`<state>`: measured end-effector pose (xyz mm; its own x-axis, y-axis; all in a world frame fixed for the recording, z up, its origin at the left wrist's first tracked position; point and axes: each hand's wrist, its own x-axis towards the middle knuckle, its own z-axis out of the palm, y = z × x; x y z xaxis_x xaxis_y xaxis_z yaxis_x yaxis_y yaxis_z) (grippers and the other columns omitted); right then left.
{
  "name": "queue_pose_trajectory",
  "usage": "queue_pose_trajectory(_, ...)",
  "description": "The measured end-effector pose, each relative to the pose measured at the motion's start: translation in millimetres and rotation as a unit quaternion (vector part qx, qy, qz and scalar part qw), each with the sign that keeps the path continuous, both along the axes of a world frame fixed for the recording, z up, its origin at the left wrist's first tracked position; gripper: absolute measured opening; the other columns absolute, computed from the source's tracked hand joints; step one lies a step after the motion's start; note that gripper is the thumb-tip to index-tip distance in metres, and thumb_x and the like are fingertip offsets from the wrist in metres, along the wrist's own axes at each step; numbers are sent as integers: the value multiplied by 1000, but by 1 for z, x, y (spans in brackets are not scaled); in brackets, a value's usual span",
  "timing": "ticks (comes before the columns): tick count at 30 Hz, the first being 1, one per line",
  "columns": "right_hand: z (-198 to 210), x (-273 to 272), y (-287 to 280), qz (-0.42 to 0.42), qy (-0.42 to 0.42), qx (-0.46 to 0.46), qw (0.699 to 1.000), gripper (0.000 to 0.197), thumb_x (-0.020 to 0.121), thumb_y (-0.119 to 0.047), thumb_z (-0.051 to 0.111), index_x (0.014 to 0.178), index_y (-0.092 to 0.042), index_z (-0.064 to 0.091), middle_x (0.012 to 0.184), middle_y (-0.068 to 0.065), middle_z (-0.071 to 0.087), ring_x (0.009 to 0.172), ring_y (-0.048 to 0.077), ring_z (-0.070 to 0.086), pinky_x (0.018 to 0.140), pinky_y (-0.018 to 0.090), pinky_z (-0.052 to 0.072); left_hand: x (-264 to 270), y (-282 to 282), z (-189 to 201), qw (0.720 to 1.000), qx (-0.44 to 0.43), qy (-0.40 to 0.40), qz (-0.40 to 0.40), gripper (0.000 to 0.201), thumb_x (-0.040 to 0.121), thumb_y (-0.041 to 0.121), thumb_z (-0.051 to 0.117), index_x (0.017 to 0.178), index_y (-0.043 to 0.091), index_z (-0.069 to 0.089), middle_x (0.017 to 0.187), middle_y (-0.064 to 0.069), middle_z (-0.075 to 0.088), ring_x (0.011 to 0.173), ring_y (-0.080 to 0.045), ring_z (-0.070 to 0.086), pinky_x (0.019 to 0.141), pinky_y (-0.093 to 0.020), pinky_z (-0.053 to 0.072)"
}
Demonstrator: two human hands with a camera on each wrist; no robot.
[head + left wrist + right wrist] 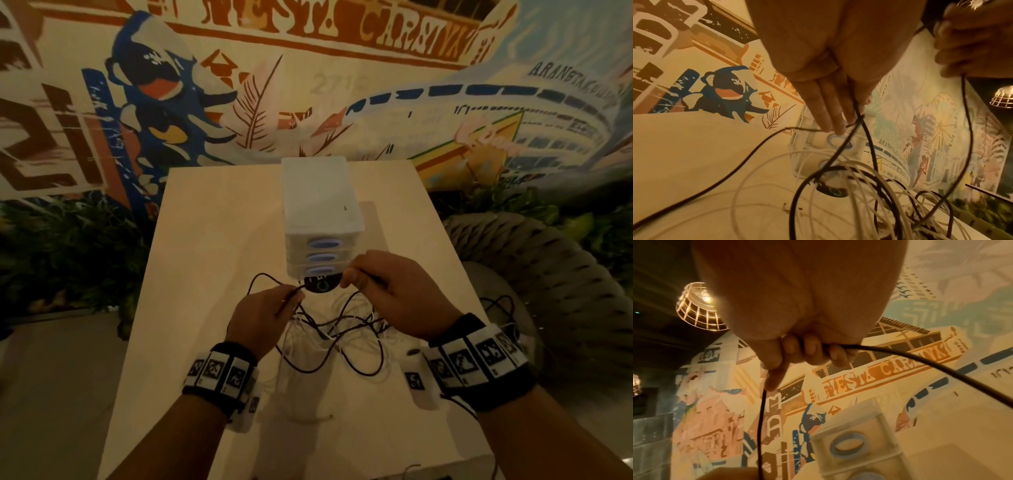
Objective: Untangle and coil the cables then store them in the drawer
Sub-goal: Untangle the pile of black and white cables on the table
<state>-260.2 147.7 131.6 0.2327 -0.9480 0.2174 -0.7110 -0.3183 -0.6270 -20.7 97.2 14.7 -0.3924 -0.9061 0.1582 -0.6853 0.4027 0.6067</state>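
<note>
Wristbands [219, 373] nearest lens. Left hand [263, 317] pinching black cable [322, 363] at fingertips; right hand [394, 291] clenched round same cable, lifted. Tangle of black and white cables [308, 339] on table [205, 240], just before closed drawer unit [320, 212]. Untangling step, early. Next, probably: draw black strand clear of white loops, then coil.

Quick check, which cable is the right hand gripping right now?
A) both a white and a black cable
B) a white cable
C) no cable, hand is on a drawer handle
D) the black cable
D. In the right wrist view the right hand has its fingers curled round the black cable, which leaves the fist on both sides; the white cables lie in the tangle on the table.
</note>
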Motion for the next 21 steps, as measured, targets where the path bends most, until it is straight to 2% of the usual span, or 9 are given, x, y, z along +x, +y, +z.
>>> queue_pose_trajectory(2,-7,-15,5,-36,30,37,998,23,105,-32,49,95,-23,68,71,-14,50,70,-2,51,64,21,35,5,1,5,998,-52,-20,29,32,98,46,49,101,27,74,78,4,74,68,-21,69,55,-28,46)
queue_pose_trajectory(5,-26,-41,13,-74,74,95,990,22,104,-29,50,91,-26,69,71,-10,53,70,1,52,66,27,35,10,3,9,999,-6,22,26,39,94,59,46,99,34,74,83,12,74,74,-10,69,64,-29,53)
queue_pose_trajectory(7,-40,-51,18,-92,93,112,985,23,101,-37,49,91,-31,69,75,-10,56,74,5,54,70,33,42,7,5,12,999,-4,44,4,44,93,63,42,99,34,75,86,14,73,72,-6,65,65,-23,51)
queue_pose_trajectory(9,-48,-49,23,-105,94,102,985,28,96,-41,45,105,-32,70,90,-10,64,87,12,61,82,36,50,1,7,14,999,-33,36,-12,46,93,64,43,98,32,76,85,13,71,68,-6,58,62,-17,44)
queue_pose_trajectory(12,-40,-21,23,-76,63,83,992,42,92,-29,48,131,-28,62,115,-8,68,107,11,60,95,26,45,-7,8,16,997,-70,10,-29,41,93,63,54,100,29,78,76,9,65,66,-8,52,59,-11,31)
queue_pose_trajectory(14,-30,9,17,-36,60,130,989,33,100,-34,46,130,-30,60,114,-8,68,102,10,60,89,28,48,-11,8,17,996,-83,-8,-40,31,94,51,61,103,28,78,75,7,65,69,-13,55,59,-12,29)
queue_pose_trajectory(16,-27,31,10,-13,87,167,982,30,105,-46,41,118,-27,60,97,-6,65,86,14,60,74,32,48,-12,9,17,996,-80,-8,-43,21,96,43,64,107,30,77,81,8,67,66,-8,53,59,-17,37)
queue_pose_trajectory(18,-30,38,6,-19,104,142,984,28,107,-43,38,106,-23,58,87,-8,58,78,17,56,68,34,42,-12,11,18,998,-59,10,-31,27,96,53,57,107,34,73,84,14,67,55,-1,48,57,-16,39)
queue_pose_trajectory(21,-27,32,4,-33,119,85,989,23,107,-35,41,100,-25,61,86,-10,56,79,18,56,68,31,37,-10,18,19,999,-15,42,-13,29,94,60,50,104,35,60,80,19,66,51,-2,56,48,-9,30)
